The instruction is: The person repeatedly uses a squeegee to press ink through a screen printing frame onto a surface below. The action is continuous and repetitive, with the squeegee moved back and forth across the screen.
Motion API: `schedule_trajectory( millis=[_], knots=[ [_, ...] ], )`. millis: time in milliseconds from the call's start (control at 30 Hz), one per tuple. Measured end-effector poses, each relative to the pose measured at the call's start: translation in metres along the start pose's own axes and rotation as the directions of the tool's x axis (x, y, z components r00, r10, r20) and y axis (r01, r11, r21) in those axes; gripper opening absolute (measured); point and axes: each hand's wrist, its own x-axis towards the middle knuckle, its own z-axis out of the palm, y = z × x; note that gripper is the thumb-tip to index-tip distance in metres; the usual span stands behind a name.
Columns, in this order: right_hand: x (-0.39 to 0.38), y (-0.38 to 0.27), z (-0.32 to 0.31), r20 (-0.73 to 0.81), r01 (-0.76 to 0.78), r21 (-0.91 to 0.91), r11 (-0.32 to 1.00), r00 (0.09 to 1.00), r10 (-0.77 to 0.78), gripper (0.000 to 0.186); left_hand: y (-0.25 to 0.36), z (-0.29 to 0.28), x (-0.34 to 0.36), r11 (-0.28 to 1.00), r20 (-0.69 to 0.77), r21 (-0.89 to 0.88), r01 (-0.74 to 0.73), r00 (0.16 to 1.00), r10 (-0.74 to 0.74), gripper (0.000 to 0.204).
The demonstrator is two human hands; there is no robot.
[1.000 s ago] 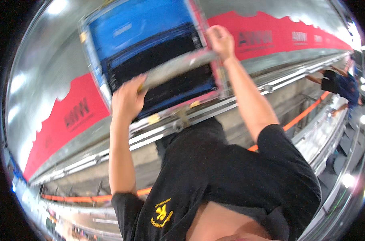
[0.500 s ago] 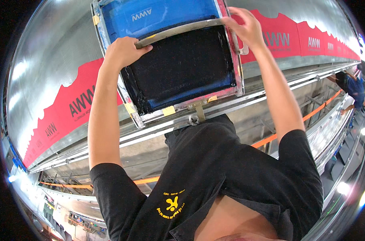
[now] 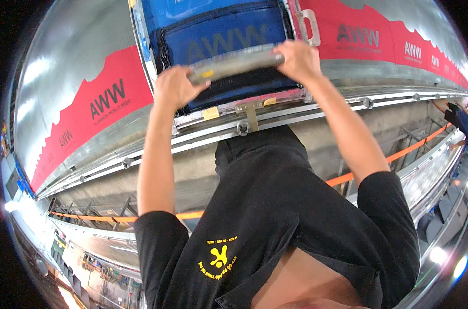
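A long grey squeegee (image 3: pixel 239 64) lies across a printing screen, and both of my hands grip it. My left hand (image 3: pixel 178 88) is closed on its left end. My right hand (image 3: pixel 299 63) is closed around the right end, thumb along the near side. Beneath it is the blue mesh (image 3: pixel 228 15) of the screen, with dark lettering showing through. A band of black ink (image 3: pixel 239 80) lies on the near side of the squeegee. The screen's frame (image 3: pixel 228 108) has ink stains and bits of yellow tape. The blade's lower edge is hidden.
A red printed strip (image 3: pixel 113 100) runs along the silvery table (image 3: pixel 89 56) on both sides. A metal rail (image 3: pixel 280 123) with round knobs borders the near edge. A white handle (image 3: pixel 311 28) stands at the frame's right. Another person (image 3: pixel 463 123) works far right.
Both hands have drawn the squeegee toward me, down the screen. Mesh that was covered in black ink now shows blue with lettering through it. The view has shifted a little.
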Motion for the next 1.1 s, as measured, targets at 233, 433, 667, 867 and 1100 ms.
schedule_trajectory(
  millis=[233, 433, 667, 867, 1100],
  knots=[
    [-0.105, -0.029, -0.009, -0.082, 0.087, 0.073, 0.994, 0.993, -0.081, 0.048, 0.019, 0.058, -0.107, 0.991, -0.239, -0.114, -0.072, 0.970, 0.043, 0.071],
    [-0.153, -0.035, -0.014, -0.026, 0.156, 0.063, 0.986, 0.988, -0.154, 0.053, 0.031, 0.106, -0.153, 0.987, -0.270, -0.116, -0.109, 0.960, 0.074, 0.078],
    [-0.082, -0.037, -0.065, 0.099, 0.137, 0.185, 0.973, 0.983, -0.157, 0.029, 0.003, -0.005, -0.101, 0.988, 0.141, -0.124, -0.093, 0.984, 0.110, 0.065],
    [0.118, 0.000, -0.053, 0.055, 0.135, 0.005, 0.991, 0.989, -0.135, 0.030, -0.068, -0.078, 0.065, 0.985, -0.049, -0.038, -0.168, 0.985, 0.166, 0.065],
    [0.211, 0.010, -0.013, 0.067, -0.040, -0.199, 0.979, 0.996, 0.054, 0.045, -0.086, -0.086, 0.164, 0.996, -0.146, 0.049, -0.075, 0.986, 0.081, 0.062]
  ],
)
